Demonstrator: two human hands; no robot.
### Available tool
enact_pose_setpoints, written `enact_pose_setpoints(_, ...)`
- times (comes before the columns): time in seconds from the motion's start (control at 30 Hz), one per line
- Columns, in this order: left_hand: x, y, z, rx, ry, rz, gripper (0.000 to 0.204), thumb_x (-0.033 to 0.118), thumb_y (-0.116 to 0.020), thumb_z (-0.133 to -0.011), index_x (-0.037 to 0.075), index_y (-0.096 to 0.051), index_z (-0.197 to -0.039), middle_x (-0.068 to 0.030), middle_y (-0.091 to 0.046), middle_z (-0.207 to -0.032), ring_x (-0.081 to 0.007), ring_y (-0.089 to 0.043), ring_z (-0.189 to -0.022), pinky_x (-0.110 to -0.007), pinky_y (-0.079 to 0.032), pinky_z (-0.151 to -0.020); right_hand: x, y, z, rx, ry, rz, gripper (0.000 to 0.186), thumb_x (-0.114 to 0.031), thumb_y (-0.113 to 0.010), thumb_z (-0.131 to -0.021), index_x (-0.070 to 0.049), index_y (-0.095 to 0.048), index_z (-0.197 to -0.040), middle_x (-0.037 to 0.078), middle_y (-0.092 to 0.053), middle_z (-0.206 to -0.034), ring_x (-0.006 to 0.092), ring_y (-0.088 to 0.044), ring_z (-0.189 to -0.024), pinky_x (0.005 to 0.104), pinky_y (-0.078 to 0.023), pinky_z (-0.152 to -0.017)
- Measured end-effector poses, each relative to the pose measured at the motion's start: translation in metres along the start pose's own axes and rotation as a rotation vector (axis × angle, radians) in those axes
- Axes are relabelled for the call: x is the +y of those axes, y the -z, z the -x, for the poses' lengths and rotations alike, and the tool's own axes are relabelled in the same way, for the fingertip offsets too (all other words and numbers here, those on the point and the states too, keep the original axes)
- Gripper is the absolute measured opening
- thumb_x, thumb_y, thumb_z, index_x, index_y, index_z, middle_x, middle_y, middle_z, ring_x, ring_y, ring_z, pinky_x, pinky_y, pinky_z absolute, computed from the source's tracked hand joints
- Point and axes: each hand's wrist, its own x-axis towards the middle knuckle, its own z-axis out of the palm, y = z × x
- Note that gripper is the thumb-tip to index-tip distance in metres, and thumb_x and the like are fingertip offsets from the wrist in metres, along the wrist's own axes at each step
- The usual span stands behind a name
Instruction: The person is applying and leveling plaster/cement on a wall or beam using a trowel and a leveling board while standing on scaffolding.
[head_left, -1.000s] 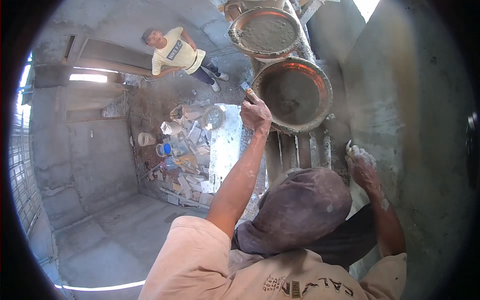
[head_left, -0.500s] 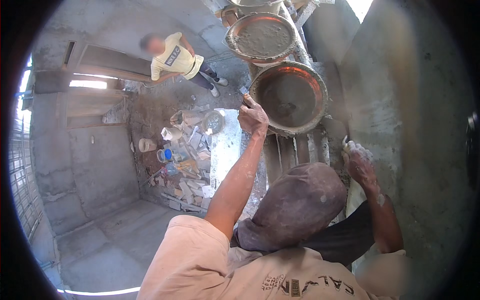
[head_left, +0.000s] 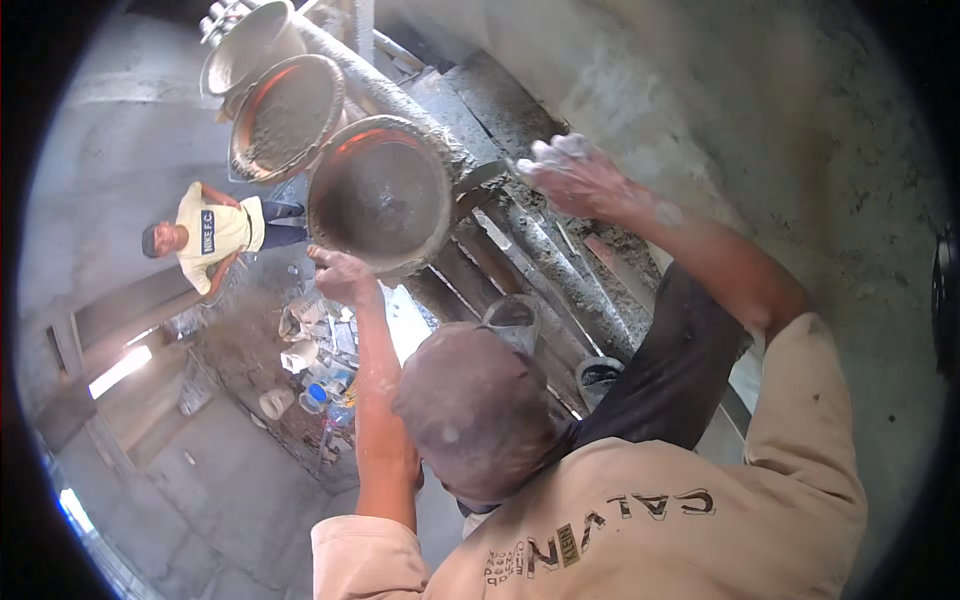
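Note:
Fingers closed, my left hand is at the lower left rim of the nearest bucket, which holds grey wet mortar; what it grips is too small to make out. My right hand, blurred and coated in pale residue, is closed on a trowel whose dark blade points toward that bucket's right side. Another mortar bucket with an orange inner rim stands just beyond, and a third, pale bucket behind that, all along a rough plank platform.
A person in a pale T-shirt stands at the left. Rubble, sacks and containers lie below. A cap-covered head fills the lower middle. Smaller buckets hang or sit below the planks; a plastered wall is at the right.
The view has swung, shifting buckets and person leftward in the picture. My right hand has risen from low beside the wall to near the bucket; my left hand stays by the rim.

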Motion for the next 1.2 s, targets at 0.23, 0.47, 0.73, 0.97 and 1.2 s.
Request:
enact_pose_setpoints(0.23, -0.031, -0.015, -0.014, 0.099, -0.181, -0.049, 0.077, 0.050, -0.043, -0.102, -0.020, -0.066, -0.082, -0.0367, -0.066, -0.083, -0.0476, -0.067, -0.084, -0.053, -0.051, -0.076, 0.026, -0.005, -0.025, 0.064, -0.143, -0.007, 0.016, -0.007, -0.055, -0.088, 0.000, -0.068, -0.094, 0.016, -0.069, -0.075, 0.0275, -0.070, -0.069, 0.0425, -0.056, -0.062)
enact_pose_setpoints(0.47, 0.018, 0.011, 0.003, -0.064, 0.199, 0.022, 0.085, 0.063, -0.035, -0.099, -0.014, -0.068, -0.086, -0.0289, -0.068, -0.075, -0.0448, -0.067, -0.071, -0.055, -0.049, -0.062, 0.031, -0.040, -0.034, 0.153, -0.167, -0.101, 0.020, -0.020, -0.057, -0.088, -0.006, -0.069, -0.096, 0.017, -0.068, -0.082, 0.0337, -0.068, -0.079, 0.0492, -0.054, -0.072)
enact_pose_setpoints(0.73, 0.037, 0.019, 0.009, 0.013, 0.169, 0.017, 0.073, 0.056, -0.041, -0.100, -0.009, -0.071, -0.088, -0.0285, -0.070, -0.084, -0.0452, -0.069, -0.081, -0.054, -0.052, -0.072, 0.024, -0.009, -0.005, -0.031, -0.135, -0.164, 0.016, -0.021, -0.065, -0.084, -0.012, -0.069, -0.097, 0.013, -0.069, -0.092, 0.0342, -0.066, -0.091, 0.0490, -0.052, -0.080)
enact_pose_setpoints(0.97, 0.036, 0.029, 0.008, -0.009, 0.211, -0.074, 0.072, 0.057, -0.040, -0.100, -0.007, -0.071, -0.089, -0.0275, -0.071, -0.088, -0.0443, -0.069, -0.084, -0.052, -0.054, -0.075, 0.026, 0.013, -0.013, 0.075, -0.235, -0.104, 0.023, -0.025, -0.067, -0.084, -0.010, -0.069, -0.100, 0.016, -0.070, -0.094, 0.0372, -0.066, -0.090, 0.0491, -0.053, -0.081)
enact_pose_setpoints(1.2, 0.044, 0.019, 0.022, -0.027, 0.193, -0.004, 0.073, 0.056, -0.039, -0.101, -0.009, -0.071, -0.095, -0.0294, -0.070, -0.089, -0.0464, -0.068, -0.086, -0.055, -0.053, -0.077, 0.110, -0.030, -0.027, 0.092, -0.238, -0.199, 0.036, -0.032, -0.071, -0.084, -0.007, -0.068, -0.110, 0.022, -0.068, -0.098, 0.0420, -0.066, -0.091, 0.0499, -0.053, -0.081)
